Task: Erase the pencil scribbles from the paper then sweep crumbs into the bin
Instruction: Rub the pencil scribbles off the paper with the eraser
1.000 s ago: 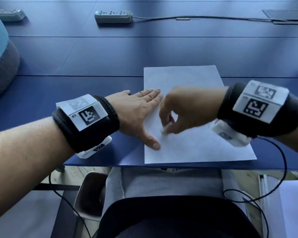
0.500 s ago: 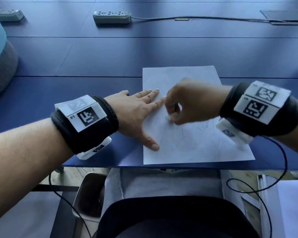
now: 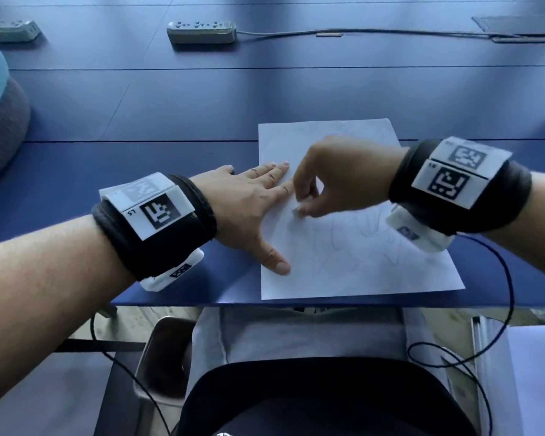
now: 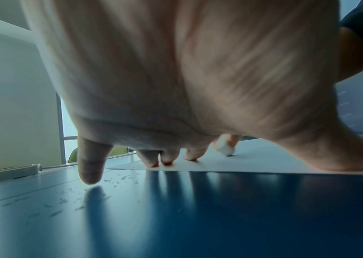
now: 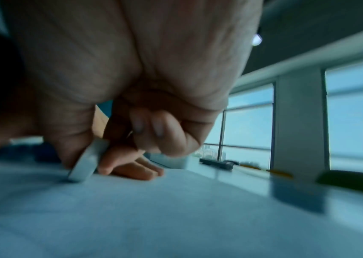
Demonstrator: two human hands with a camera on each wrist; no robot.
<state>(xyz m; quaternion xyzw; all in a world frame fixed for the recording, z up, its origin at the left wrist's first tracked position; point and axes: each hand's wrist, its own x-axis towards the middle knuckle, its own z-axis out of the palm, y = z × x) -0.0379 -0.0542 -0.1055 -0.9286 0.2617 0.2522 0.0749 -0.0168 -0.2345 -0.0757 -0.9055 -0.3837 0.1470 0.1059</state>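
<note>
While the right hand [image 3: 337,180] pinches the eraser [image 5: 85,161] against the paper [image 3: 375,265], the left hand [image 3: 249,209] lies flat, pinning its 9 o'clock edge. Thin, light sheets likely buckle; hold down close beside the rubbing.

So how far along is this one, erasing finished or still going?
Still erasing. The left hand presses the paper flat while the right hand pinches the eraser against it. Faint scribbles remain on the near half. Some crumbs already lie on the table left of the sheet. Sweeping is not begun; the bin waits below the table edge.
</note>
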